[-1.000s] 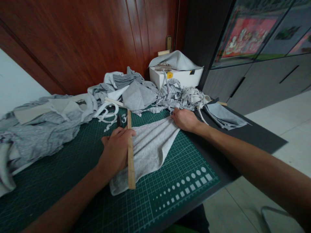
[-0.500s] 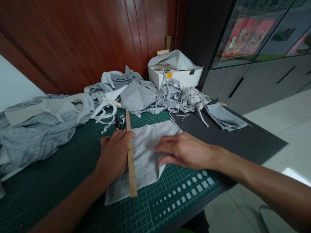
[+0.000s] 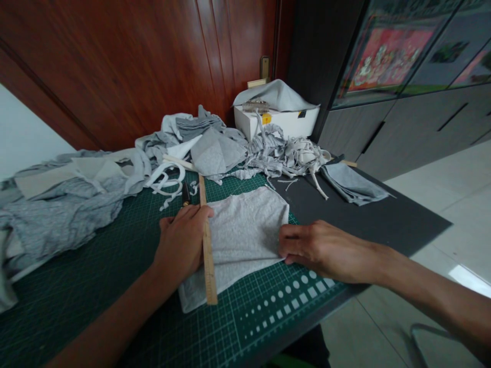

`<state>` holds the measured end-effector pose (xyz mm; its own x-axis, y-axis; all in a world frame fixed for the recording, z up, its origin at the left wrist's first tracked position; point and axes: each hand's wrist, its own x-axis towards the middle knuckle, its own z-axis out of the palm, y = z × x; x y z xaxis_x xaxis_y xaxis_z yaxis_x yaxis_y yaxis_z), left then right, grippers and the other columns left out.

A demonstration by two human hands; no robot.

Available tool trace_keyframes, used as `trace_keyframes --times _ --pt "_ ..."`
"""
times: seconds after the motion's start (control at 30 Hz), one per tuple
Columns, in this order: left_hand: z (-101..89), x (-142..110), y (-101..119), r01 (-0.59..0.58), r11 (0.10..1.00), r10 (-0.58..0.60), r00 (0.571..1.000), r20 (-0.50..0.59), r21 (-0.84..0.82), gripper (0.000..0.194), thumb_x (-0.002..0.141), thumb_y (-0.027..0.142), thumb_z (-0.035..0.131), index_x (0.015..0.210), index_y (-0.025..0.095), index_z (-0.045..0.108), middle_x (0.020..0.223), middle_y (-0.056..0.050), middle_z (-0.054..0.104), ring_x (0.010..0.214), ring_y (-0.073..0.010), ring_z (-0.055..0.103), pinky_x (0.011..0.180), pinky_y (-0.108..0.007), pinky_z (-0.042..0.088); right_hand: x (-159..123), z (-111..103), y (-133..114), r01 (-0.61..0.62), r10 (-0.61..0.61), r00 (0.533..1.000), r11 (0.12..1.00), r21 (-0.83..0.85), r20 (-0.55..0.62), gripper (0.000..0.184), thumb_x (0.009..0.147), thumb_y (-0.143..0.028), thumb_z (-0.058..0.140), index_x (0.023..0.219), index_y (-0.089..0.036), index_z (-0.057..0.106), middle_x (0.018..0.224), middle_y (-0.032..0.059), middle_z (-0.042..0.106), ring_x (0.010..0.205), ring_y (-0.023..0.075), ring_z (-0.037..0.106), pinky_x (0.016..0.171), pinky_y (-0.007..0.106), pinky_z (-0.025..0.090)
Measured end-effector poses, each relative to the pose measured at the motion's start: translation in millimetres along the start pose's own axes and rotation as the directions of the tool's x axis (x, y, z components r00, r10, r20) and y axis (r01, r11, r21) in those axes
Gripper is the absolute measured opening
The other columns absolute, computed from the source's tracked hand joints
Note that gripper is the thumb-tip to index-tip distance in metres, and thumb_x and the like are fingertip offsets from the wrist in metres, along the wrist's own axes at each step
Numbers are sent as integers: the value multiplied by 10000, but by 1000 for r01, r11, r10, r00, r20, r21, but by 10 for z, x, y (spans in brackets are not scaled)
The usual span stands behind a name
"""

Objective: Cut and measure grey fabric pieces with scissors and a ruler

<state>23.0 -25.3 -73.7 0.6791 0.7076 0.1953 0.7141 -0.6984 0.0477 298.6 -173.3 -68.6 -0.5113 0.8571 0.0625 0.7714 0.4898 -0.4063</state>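
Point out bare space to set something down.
Free: dark tabletop between right hand and folded grey cloths; green gridded mat between left hand and long grey fabric heap. Crowded: thin wooden ruler on pale grey cloth at centre; tangled grey fabric strips behind.

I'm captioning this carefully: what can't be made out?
All in the head view:
Markings on the wooden ruler: too small to read.
Left side of the grey cloth: partly covered by the left hand.
How the right hand grips the cloth's edge: hidden by its fingers.
Right arm: cut off at the right edge.
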Motion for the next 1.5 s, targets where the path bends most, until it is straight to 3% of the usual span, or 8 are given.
trace_keyframes --times 0.13,0.33,0.57,0.67,0.8,0.93,1.1,1.5 --pt "19 2 -9 -7 1000 8 1000 -20 8 399 834 197 467 1210 229 597 1299 -196 701 1302 -442 606 896 -636 478 -110 14 -13 8 -10 1000 999 -42 -30 211 1101 -184 531 948 -186 676 1234 58 707 657 99 604 576 286 375" --pt "28 -12 -20 -17 1000 17 1000 -23 3 397 841 218 470 1222 199 582 1316 -205 692 1305 -436 600 918 -636 461 -129 86 15 -140 124 984 982 -124 -127 216 1131 -336 510 1202 -190 653 958 53 769 664 165 665 587 304 326" --pt "41 -15 -33 -22 1000 22 999 -27 5 383 859 193 447 1222 213 567 1308 -193 701 1302 -397 605 933 -603 447 -129 148 14 -353 292 924 898 -263 -246 584 1107 -598 441 768 -178 664 686 75 707 577 196 624 577 335 246" --pt "43 -14 -33 -24 1000 24 999 -27 15 379 860 200 454 1222 232 558 1297 -179 706 1290 -390 612 935 -597 448 -121 54 -1 -341 291 925 920 -195 -242 535 1064 -623 512 1133 -129 707 671 53 696 552 202 611 564 320 284" --pt "28 -17 -18 -15 1000 15 1000 -18 6 383 842 217 467 1208 238 574 1302 -173 707 1304 -405 602 942 -604 455 -21 -104 87 -182 172 979 979 -89 -110 519 979 -252 680 1478 -153 579 670 -16 680 598 181 628 615 290 360" --pt "34 -26 -22 -35 999 34 999 -42 -19 389 833 234 479 1207 231 588 1293 -182 707 1304 -422 601 951 -623 450 124 -134 253 -46 53 996 994 95 -73 239 1012 -317 698 1182 -165 769 850 37 739 694 164 655 666 276 419" --pt "40 -32 -29 -42 999 42 998 -38 -9 390 840 215 472 1220 243 558 1292 -181 703 1289 -399 610 937 -602 451 210 -55 328 144 -106 970 976 165 -218 417 1088 -407 596 793 -147 736 918 71 664 804 170 638 762 297 463" --pt "82 -22 -58 -46 999 46 998 -39 5 391 853 176 472 1230 191 576 1275 -183 701 1277 -390 614 915 -587 438 40 -17 421 51 -29 995 970 239 -94 383 1030 -457 681 778 -168 675 642 -48 516 548 100 471 555 254 293"
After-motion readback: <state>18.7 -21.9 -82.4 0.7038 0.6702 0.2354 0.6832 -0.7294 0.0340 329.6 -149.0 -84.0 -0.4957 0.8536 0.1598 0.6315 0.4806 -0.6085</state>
